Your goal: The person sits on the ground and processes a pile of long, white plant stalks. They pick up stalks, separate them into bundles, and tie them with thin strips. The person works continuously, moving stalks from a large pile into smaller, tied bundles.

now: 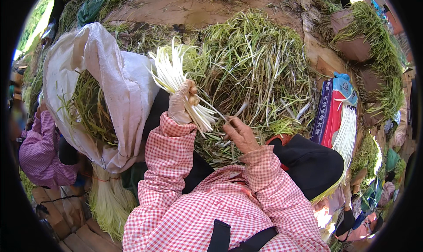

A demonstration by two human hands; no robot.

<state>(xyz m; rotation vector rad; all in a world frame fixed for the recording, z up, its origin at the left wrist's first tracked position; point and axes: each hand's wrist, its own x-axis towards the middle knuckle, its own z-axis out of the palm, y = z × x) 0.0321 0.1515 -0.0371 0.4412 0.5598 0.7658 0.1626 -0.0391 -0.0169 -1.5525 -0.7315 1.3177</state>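
Observation:
In the head view my left hand [182, 101], in a thin pale glove, is closed round a bunch of white and pale green vegetable stalks [172, 67]. The cut-looking white ends stick out below its fingers, towards my right hand. Bare, my right hand [241, 133] pinches one end of a thin pale stalk [211, 107] that slants up to the bunch. Just above those fingers is a short pale blurred piece [242, 108]; whether the hand holds it too, I cannot tell. Behind both hands lies a big heap of green and whitish stalks [261, 63].
A white woven sack [109, 63] holding greens stands at left, with tied bundles of long stalks [107, 199] below it. At right, white stalks [345, 129] lie on red and purple packaging [325, 113]. A person in a checked sleeve [49, 153] sits far left.

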